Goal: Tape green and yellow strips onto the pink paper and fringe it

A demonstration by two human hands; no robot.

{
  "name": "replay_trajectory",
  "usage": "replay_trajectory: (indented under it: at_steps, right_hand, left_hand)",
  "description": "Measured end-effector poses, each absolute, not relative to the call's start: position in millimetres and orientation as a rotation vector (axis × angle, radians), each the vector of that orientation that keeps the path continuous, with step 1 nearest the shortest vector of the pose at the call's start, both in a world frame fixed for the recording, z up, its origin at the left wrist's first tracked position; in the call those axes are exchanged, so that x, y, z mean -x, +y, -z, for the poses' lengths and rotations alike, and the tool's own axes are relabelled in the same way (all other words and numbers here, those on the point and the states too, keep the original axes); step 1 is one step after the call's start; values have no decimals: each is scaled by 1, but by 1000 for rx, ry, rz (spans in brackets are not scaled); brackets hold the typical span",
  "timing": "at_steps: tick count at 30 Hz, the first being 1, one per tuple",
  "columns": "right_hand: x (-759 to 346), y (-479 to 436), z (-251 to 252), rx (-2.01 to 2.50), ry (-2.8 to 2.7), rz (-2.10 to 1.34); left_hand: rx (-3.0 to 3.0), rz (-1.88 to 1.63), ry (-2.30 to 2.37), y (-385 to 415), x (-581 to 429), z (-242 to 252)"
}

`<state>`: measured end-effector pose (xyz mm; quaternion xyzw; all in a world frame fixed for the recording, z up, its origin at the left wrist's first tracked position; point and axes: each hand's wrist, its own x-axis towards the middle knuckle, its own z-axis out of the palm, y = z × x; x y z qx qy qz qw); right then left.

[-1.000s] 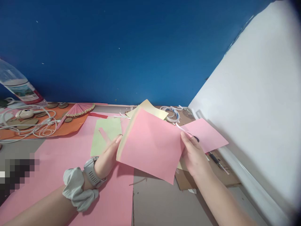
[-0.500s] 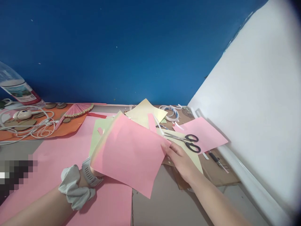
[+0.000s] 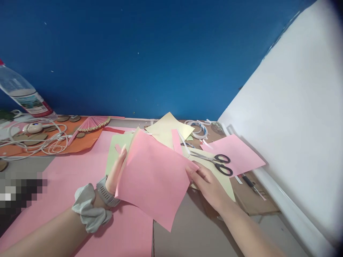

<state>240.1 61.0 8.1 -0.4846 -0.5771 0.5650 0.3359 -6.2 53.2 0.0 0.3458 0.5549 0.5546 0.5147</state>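
Observation:
A square sheet of pink paper (image 3: 155, 175) is held up in front of me, tilted, its near corner pointing down. My right hand (image 3: 206, 182) pinches its right corner between thumb and fingers. At the sheet's left edge is my left hand (image 3: 115, 175), seen edge-on with a straight finger or thumb pointing up; the rest of it is hidden behind the paper. That hand looks open. Black-handled scissors (image 3: 222, 164) lie just beyond my right hand on pale yellow paper (image 3: 226, 185).
A large pink sheet (image 3: 128, 232) covers the left of the table. Behind it are a green sheet (image 3: 114, 142), a folded pink paper fan (image 3: 93, 124), tangled white cable (image 3: 57, 142) and a bottle (image 3: 32, 103). Tape rolls (image 3: 199, 130), another pink sheet (image 3: 241, 157) and a pen (image 3: 249, 182) lie right.
My left hand has come into sight at the sheet's left edge, where the paper covered it before. The view has shifted slightly left. My right hand keeps its pinch on the corner.

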Motion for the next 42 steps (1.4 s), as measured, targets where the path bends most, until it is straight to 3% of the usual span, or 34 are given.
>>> replay_trajectory:
  at_steps: [8,22,26,34,37,42]
  right_hand:
    - [-239,59,-9,1285,-1599,-1504]
    - [-241,57,-11,1313,-1696,-1515]
    - [-243,57,-11,1276,-1795,-1715]
    - [-248,58,-24,908,-2001,-2084]
    - [-248,59,-23,760,-1920,-2066]
    - [-236,55,-14,900,-1633,-1991]
  left_hand:
    - [-583,-1240,900,60,-9,-7]
    - [-510,-1109,776,62,-4,0]
    - [-432,-1021,691,59,-3,-5]
    - [-618,-1004,931,46,-24,-35]
    - [-632,-1015,1021,41,-28,-35]
    - [-877,-1059,1138,34,-36,-25]
